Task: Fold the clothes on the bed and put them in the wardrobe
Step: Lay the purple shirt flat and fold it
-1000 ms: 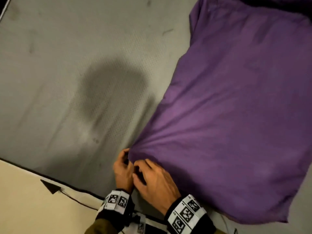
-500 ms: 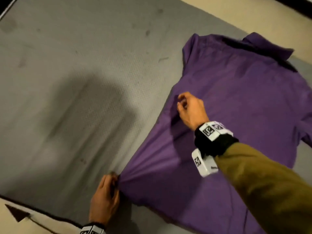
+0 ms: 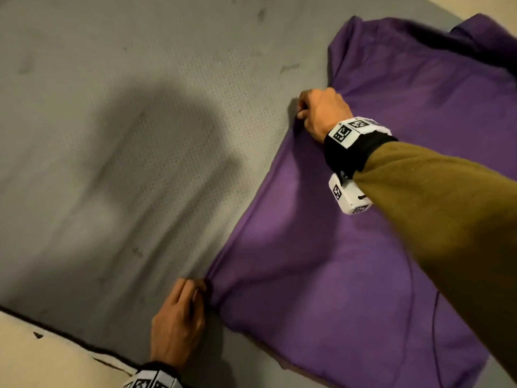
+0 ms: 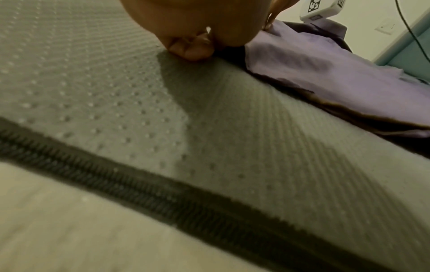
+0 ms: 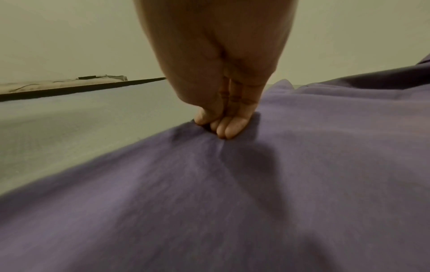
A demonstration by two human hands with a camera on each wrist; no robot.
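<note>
A purple shirt lies spread on the grey mattress, its collar end at the far right. My left hand pinches the shirt's near left corner at the hem; in the left wrist view its curled fingers sit on the mattress beside the shirt. My right hand grips the shirt's left edge farther up, near the sleeve. Seen from the right wrist, its fingertips pinch a small fold of the shirt.
The mattress's near edge with dark piping runs across the lower left, with pale floor beyond it. Bare grey mattress stretches left of the shirt. A thin cable hangs by my right sleeve.
My right hand left the near corner, reached up along the shirt's left edge and took hold near the sleeve. The left hand kept the hem corner. The edge between both hands now lies straighter.
</note>
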